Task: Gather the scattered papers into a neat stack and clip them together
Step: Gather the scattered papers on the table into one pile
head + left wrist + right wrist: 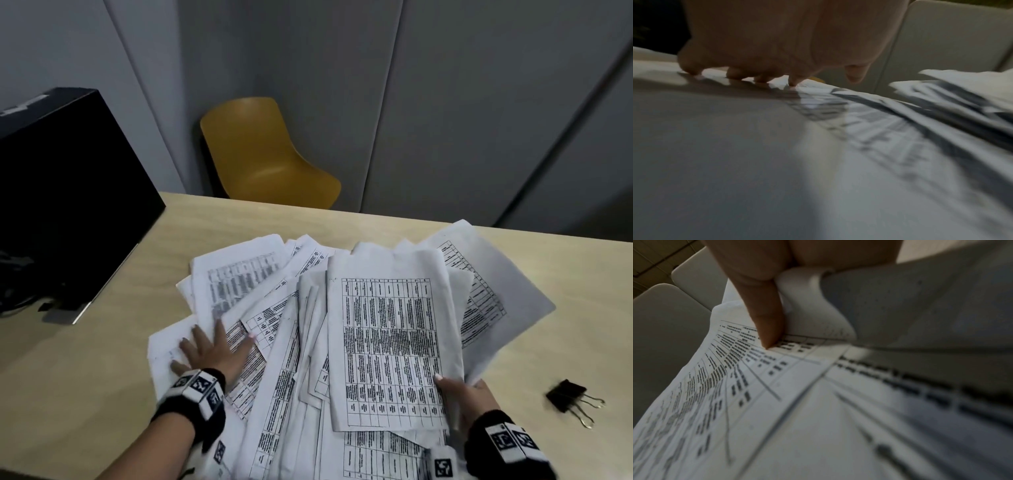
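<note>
Several printed sheets of paper (270,308) lie fanned and overlapping on the light wooden table (582,274). My left hand (209,349) lies flat with spread fingers on the left sheets (869,123); the left wrist view shows its fingertips (793,82) touching the paper. My right hand (460,394) grips a bundle of sheets with a table printed on top (390,342), thumb over the near right corner. In the right wrist view the thumb (766,318) presses on the printed sheet (740,386), with curled paper behind it. A black binder clip (570,397) lies on the table right of my right hand.
A black monitor (68,192) stands at the table's left, with cables beside its base. A yellow chair (263,157) sits behind the far table edge against grey wall panels. Bare tabletop shows at the left front and far right.
</note>
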`<state>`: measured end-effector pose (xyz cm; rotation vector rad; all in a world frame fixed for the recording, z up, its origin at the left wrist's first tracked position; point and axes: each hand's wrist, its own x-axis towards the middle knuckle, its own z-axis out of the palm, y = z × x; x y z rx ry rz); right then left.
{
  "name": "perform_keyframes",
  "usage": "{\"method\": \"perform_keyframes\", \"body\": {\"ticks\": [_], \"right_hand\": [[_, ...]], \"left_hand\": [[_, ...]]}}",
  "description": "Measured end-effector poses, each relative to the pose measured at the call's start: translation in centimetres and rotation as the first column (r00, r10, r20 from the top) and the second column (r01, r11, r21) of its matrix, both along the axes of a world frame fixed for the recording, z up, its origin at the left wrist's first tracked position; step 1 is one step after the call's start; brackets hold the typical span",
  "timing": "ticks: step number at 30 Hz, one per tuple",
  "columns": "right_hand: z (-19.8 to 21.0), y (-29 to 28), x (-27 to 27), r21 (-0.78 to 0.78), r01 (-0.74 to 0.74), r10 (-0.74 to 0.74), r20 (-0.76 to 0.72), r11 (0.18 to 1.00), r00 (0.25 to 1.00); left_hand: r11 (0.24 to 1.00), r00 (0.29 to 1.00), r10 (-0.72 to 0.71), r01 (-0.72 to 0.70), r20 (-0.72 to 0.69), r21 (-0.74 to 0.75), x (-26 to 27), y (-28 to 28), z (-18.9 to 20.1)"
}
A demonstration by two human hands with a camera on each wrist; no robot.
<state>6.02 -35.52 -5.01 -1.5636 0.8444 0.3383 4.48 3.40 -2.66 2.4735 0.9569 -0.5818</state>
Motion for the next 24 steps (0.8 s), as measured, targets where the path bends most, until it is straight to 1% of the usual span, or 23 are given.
{"method": "perform_keyframes", "body": {"ticks": [2,3,4,5,6,7,9,10,12,13,15,17,18,20,21,22,23,24], "right_hand": [[-0.5,-0.2,0.1,-0.009,-0.008,0.008,-0.011,1.000,1.000],[-0.7,-0.3,0.2,-0.016,-0.008,0.008,-0.015,1.000,1.000],[-0.9,-0.4,0.3,-0.017,-0.001,0.001,-0.016,1.000,1.000],[-1.0,-0.4,0.4,-0.026,0.002,-0.003,-0.017,1.000,1.000],[-1.2,-0.5,0.5,-0.034,0.010,-0.011,-0.016,0.999,1.000],[-1.4,-0.5,0.6,-0.042,0.009,-0.010,-0.017,0.999,1.000],[-1.7,-0.4,0.5,-0.053,0.010,-0.011,-0.016,0.999,1.000],[-1.8,-0.5,0.5,-0.064,0.017,-0.018,-0.019,0.998,1.000],[-2.0,-0.5,0.5,-0.076,0.020,-0.022,-0.021,0.997,1.000],[-1.8,-0.5,0.5,-0.087,0.007,-0.009,-0.023,0.996,1.000],[-1.8,-0.7,0.6,-0.103,-0.001,-0.002,-0.032,0.995,0.999],[-1.8,-0.9,0.6,-0.104,0.001,-0.004,-0.037,0.995,0.999],[-1.7,-0.8,0.6,-0.098,0.002,-0.007,-0.046,0.995,0.999],[-1.9,-0.8,0.5,-0.093,0.006,-0.013,-0.076,0.996,0.997],[-2.2,-0.8,0.7,-0.086,0.009,-0.016,-0.082,0.996,0.996],[-2.1,-0.7,0.6,-0.082,0.011,-0.019,-0.098,0.997,0.995],[-2.2,-0.6,0.6,-0.064,0.008,-0.014,-0.095,0.998,0.995],[-2.7,-0.9,0.8,-0.056,0.004,-0.010,-0.099,0.998,0.995]], "left_hand": [[0.992,0.993,-0.118,0.118,0.000,-0.052,-0.6,-2.1,-0.1],[0.987,0.989,-0.147,0.148,0.030,-0.063,-0.8,-2.6,-0.3],[0.987,0.985,-0.146,0.152,0.094,-0.054,-0.9,-2.6,-0.4],[0.992,0.976,-0.114,0.120,0.183,-0.022,-0.8,-2.2,-0.4],[0.998,0.966,-0.056,0.054,0.254,0.014,-0.6,-1.5,-0.4],[0.999,0.959,0.022,-0.034,0.282,0.038,-0.5,-0.7,-0.3],[0.981,0.958,0.180,-0.191,0.223,0.030,-0.2,0.6,-0.4],[0.975,0.961,0.216,-0.222,0.173,0.017,-0.1,0.8,-0.4],[0.981,0.974,0.194,-0.194,0.121,-0.011,0.4,0.4,-0.3],[0.986,0.977,0.168,-0.166,0.133,-0.028,0.6,-0.1,-0.3],[0.990,0.968,0.135,-0.124,0.213,-0.066,1.1,-0.8,0.0],[0.985,0.931,0.143,-0.101,0.336,-0.138,1.8,-1.0,0.2],[0.974,0.902,0.177,-0.101,0.395,-0.204,2.2,-0.9,0.5],[0.924,0.838,0.318,-0.169,0.444,-0.343,2.7,0.0,1.3],[0.893,0.807,0.399,-0.234,0.436,-0.384,2.9,0.6,1.6],[0.865,0.792,0.461,-0.301,0.400,-0.402,2.8,1.3,1.6],[0.849,0.791,0.492,-0.343,0.364,-0.402,2.6,2.0,1.5],[0.848,0.801,0.493,-0.354,0.340,-0.395,2.2,2.5,1.2]]}}
